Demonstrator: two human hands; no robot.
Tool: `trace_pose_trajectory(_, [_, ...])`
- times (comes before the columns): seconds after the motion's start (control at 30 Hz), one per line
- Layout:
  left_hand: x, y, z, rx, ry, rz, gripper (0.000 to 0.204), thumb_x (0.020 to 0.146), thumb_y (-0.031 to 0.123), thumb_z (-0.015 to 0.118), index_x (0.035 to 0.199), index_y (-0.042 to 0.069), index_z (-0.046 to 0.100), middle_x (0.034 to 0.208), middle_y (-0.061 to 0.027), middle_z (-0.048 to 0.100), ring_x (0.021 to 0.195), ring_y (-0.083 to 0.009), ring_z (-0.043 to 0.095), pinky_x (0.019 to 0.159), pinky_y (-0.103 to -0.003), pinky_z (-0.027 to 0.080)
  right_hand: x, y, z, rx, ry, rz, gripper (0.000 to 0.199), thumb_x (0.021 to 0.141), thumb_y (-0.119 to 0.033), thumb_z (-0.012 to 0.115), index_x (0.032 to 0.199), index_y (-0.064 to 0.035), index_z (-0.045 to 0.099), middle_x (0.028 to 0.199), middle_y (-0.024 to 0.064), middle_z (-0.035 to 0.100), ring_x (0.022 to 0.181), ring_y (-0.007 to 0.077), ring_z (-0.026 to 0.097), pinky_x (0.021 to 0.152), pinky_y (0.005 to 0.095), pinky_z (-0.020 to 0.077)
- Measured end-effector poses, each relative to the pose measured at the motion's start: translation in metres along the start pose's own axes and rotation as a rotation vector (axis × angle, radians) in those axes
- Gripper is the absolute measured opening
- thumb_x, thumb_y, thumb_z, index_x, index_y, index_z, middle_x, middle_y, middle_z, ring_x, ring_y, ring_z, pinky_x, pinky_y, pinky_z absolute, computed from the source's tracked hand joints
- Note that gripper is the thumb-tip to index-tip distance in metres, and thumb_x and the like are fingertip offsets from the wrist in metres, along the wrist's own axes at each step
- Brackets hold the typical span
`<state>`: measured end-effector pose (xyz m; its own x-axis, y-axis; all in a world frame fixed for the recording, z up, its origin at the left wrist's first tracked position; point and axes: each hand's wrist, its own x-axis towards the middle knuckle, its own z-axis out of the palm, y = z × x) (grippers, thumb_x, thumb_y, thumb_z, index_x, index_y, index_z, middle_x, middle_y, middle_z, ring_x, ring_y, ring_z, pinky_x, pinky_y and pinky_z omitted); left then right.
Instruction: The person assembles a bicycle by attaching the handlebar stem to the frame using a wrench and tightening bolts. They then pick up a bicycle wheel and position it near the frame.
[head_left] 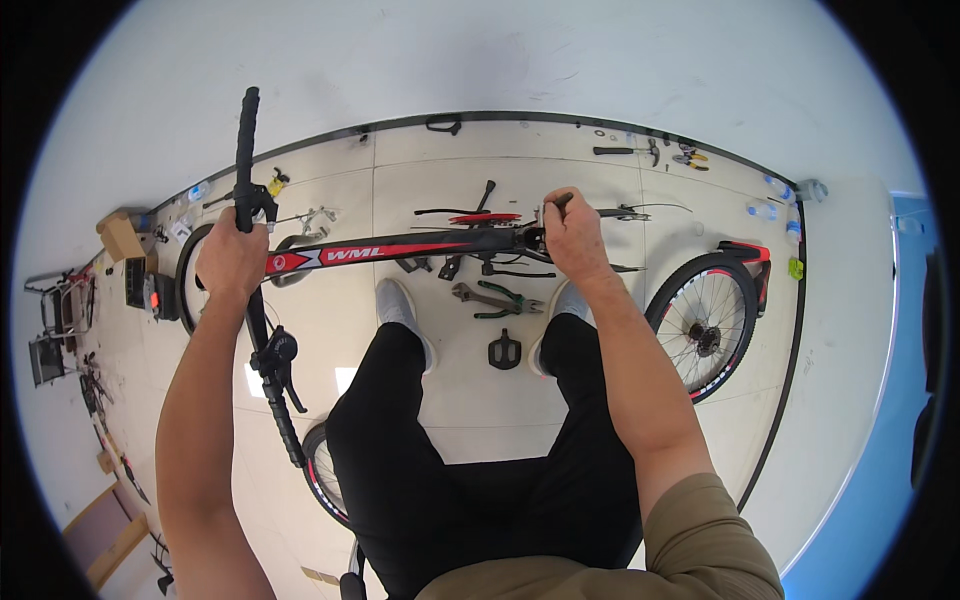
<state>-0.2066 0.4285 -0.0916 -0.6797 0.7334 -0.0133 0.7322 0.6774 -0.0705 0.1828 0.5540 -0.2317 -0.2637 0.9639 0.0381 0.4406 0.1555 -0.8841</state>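
Bike frame [430, 245]: we have its red-and-black tube running across in front of us, above floor and shoes, between our two hands. Left hand [228, 262] is at the front end, arm nearly straight up from the lower edge, fingers closed on the middle of the handlebar [257, 320]; tube runs off to the right of that grip. Right hand [575, 240] is at the rear end, forearm slanting up and left, fingers curled in. Dark piece [564, 201] shows by the thumb; we can't tell if the grip is on that or on the frame. Tube end sits just left of that hand.

Below the tube, on the floor between our shoes: adjustable wrench [477, 296] and green-handled pliers [522, 304] together, pedal [505, 349] nearer us. Wheel [704, 338] sits right of our right forearm. Hammer [625, 151] lies farther out, by the wall.
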Motion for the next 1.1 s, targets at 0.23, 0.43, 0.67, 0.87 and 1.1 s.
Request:
trace_pose_trajectory(0.23, [-0.004,-0.004,-0.001,-0.005,-0.028,0.004,0.031,0.083,0.031,0.059,0.104,0.009,0.066,0.089,-0.0175,0.071,0.089,-0.0383,0.068,0.08,-0.049,0.051,0.003,-0.006,0.0,0.037,-0.067,0.097,0.01,0.092,-0.007,0.054,0.094,0.0013,0.059,0.075,0.0166,0.065,0.068,0.0283,0.063,0.066,0.0375,0.0509])
trace_pose_trajectory(0.43, [0.0,-0.006,0.005,0.036,-0.026,0.026,0.031,0.083,0.031,0.059,0.104,0.009,0.065,0.089,-0.0178,0.071,0.089,-0.0386,0.068,0.079,-0.049,0.051,0.016,0.005,-0.005,0.25,-0.151,0.245,0.015,0.087,-0.008,0.054,0.093,0.0023,0.064,0.074,0.0124,0.067,0.068,0.0191,0.063,0.065,0.0325,0.0503])
trace_pose_trajectory(0.67, [0.006,-0.014,0.004,0.028,-0.03,-0.006,0.036,0.085,0.032,0.06,0.113,0.01,0.065,0.1,-0.0195,0.072,0.096,-0.0394,0.068,0.084,-0.052,0.053,0.016,-0.006,-0.009,0.13,-0.258,0.188,0.023,0.091,-0.008,0.051,0.102,0.0016,0.069,0.075,0.005,0.064,0.065,0.0125,0.06,0.06,0.0282,0.0498])
trace_pose_trajectory(0.87, [0.004,0.001,-0.003,0.025,-0.106,-0.056,0.034,0.083,0.033,0.059,0.106,0.009,0.064,0.098,-0.0177,0.072,0.095,-0.0372,0.069,0.085,-0.048,0.052,0.014,-0.005,-0.008,0.361,-0.262,0.31,0.023,0.096,-0.007,0.048,0.107,0.0038,0.065,0.092,0.0109,0.07,0.08,0.0161,0.069,0.071,0.0279,0.0554])
trace_pose_trajectory(1.1, [0.009,0.004,-0.004,0.057,-0.117,-0.086,0.035,0.085,0.033,0.056,0.107,0.008,0.064,0.1,-0.0183,0.072,0.099,-0.0365,0.069,0.088,-0.047,0.052,0.015,-0.002,-0.005,0.373,-0.235,0.298,0.02,0.1,-0.012,0.052,0.102,0.0041,0.064,0.091,0.011,0.069,0.079,0.0158,0.068,0.072,0.0277,0.0549])
